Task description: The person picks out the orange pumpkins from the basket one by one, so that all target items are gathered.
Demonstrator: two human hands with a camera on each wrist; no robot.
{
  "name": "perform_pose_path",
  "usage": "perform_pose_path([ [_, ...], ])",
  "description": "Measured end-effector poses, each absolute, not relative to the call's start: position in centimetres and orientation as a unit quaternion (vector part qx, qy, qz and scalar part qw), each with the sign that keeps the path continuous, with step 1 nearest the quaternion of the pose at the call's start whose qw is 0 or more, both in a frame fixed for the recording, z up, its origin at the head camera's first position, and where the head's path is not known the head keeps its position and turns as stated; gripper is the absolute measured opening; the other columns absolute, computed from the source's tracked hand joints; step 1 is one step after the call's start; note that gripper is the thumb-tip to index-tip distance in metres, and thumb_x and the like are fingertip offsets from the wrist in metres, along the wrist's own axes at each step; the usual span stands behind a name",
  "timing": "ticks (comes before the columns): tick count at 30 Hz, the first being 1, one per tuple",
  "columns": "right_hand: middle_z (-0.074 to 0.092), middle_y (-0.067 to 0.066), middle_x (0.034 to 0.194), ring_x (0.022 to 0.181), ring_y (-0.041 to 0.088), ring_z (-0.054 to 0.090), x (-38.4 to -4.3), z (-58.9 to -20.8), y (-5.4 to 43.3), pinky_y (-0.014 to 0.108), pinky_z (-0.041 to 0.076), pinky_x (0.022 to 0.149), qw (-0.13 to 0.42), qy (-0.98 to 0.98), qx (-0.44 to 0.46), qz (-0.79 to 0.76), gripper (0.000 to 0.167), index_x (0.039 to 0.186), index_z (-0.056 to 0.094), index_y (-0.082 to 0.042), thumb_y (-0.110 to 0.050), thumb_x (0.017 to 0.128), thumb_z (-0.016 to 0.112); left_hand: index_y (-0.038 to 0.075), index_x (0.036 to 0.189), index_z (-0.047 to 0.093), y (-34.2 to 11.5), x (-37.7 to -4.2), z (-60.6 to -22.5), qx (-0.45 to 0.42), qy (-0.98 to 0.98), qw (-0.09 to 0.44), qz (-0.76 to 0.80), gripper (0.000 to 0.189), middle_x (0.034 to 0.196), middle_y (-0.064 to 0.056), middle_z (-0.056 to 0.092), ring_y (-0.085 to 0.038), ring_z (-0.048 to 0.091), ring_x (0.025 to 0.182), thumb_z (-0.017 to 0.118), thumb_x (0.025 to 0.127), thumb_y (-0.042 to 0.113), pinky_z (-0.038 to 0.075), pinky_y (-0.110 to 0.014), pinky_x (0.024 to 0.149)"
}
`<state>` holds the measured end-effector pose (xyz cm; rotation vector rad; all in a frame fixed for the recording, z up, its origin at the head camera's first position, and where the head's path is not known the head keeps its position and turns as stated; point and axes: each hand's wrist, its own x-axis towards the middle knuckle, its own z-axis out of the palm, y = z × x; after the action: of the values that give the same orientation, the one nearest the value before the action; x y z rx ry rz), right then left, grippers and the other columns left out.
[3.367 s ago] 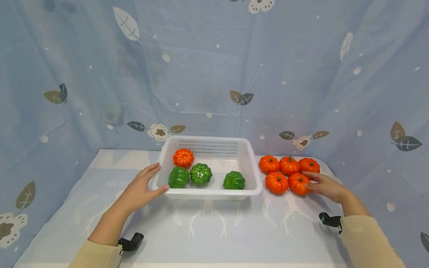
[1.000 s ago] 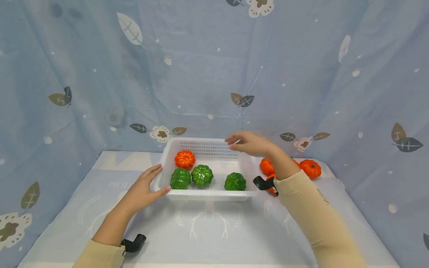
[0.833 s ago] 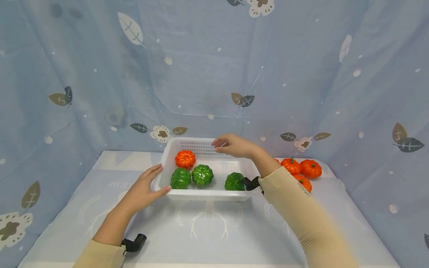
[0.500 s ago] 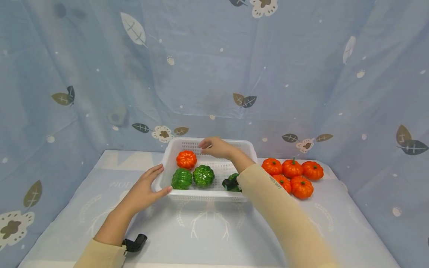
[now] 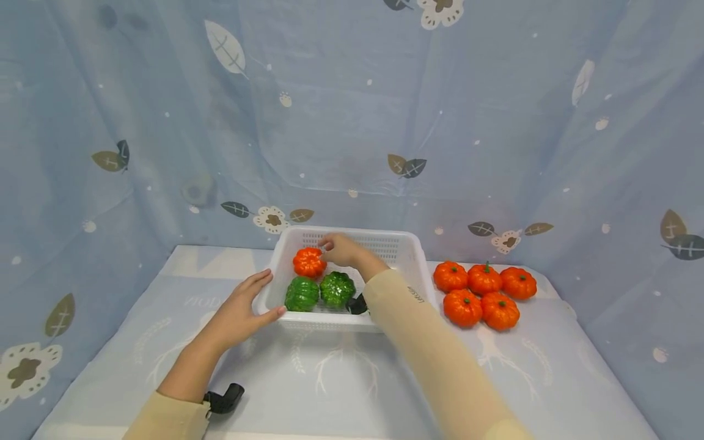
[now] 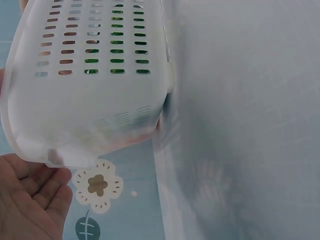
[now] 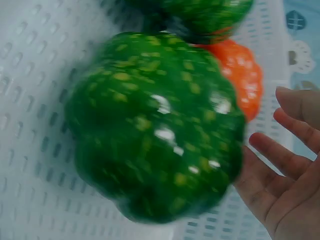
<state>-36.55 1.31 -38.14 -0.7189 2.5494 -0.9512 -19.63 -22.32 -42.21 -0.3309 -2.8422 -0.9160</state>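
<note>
A white perforated plastic basket [image 5: 415, 241] sits in the middle, with an orange pumpkin [image 5: 309, 263] at its back left. Two green pumpkins, one ribbed [image 5: 302, 294] and one dimpled [image 5: 338, 289], lie in front of it. My left hand [image 5: 240, 311] touches the basket's left end, thumb tip at the front corner and fingers along the side. In the left wrist view its fingertips meet the rim from below. My right hand [image 5: 342, 250] reaches into the basket, fingertips right at the orange pumpkin and spread, nothing gripped. A third green pumpkin is hidden by the right wrist.
Several orange pumpkins [image 5: 463, 307] stand in two rows to the right of the basket. The table [image 5: 275, 391] has a pale patterned cloth. Blue fabric [image 5: 330, 122] hangs close behind the basket and around the sides.
My right hand has left the orange pumpkins on the right, passed empty over the basket to the left and lowered beside the orange pumpkin inside. My left hand stays at the basket.
</note>
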Motion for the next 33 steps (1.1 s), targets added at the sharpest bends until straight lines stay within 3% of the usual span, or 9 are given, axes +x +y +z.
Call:
perform_pose_path([
  [10, 0.054, 0.022, 0.138, 0.126, 0.035, 0.053, -36.9, -39.9, 0.2, 0.043, 0.048, 0.102, 0.158, 0.892, -0.204, -0.372, 0.046, 0.142, 0.053, -0.004, -0.014, 0.098, 0.064, 0.003, 0.155, 0.034, -22.1, -19.5, -42.0, -0.107, -0.944, 0.065, -0.304, 0.087, 0.161, -0.016, 0.029, -0.046, 0.033, 0.142, 0.072, 0.090, 0.047, 0.035, -0.068, 0.105],
  [16, 0.056, 0.021, 0.134, 0.118, 0.031, 0.058, -37.1, -40.6, 0.0, 0.037, 0.052, 0.093, 0.172, 0.879, -0.188, -0.404, 0.050, 0.143, 0.051, -0.003, -0.013, 0.096, 0.067, 0.003, 0.155, 0.035, -22.1, -19.6, -42.2, -0.104, -0.944, 0.065, -0.305, 0.087, 0.161, -0.015, 0.029, -0.045, 0.033, 0.142, 0.071, 0.090, 0.049, 0.035, -0.067, 0.105],
  [23, 0.056, 0.017, 0.133, 0.102, 0.024, 0.063, -36.8, -40.5, -0.1, 0.034, 0.055, 0.086, 0.189, 0.872, -0.173, -0.417, 0.043, 0.135, 0.057, -0.003, -0.013, 0.095, 0.069, 0.003, 0.155, 0.035, -22.2, -19.7, -42.3, -0.105, -0.945, 0.070, -0.302, 0.087, 0.161, -0.015, 0.029, -0.045, 0.033, 0.141, 0.071, 0.090, 0.048, 0.036, -0.067, 0.105],
  [33, 0.057, 0.021, 0.132, 0.110, 0.030, 0.062, -36.7, -40.5, -0.2, 0.038, 0.056, 0.090, 0.192, 0.863, -0.163, -0.437, 0.040, 0.131, 0.059, -0.001, -0.008, 0.093, 0.071, 0.003, 0.156, 0.034, -22.2, -19.6, -42.2, -0.106, -0.944, 0.064, -0.306, 0.087, 0.162, -0.015, 0.028, -0.046, 0.033, 0.142, 0.071, 0.091, 0.047, 0.036, -0.068, 0.104],
])
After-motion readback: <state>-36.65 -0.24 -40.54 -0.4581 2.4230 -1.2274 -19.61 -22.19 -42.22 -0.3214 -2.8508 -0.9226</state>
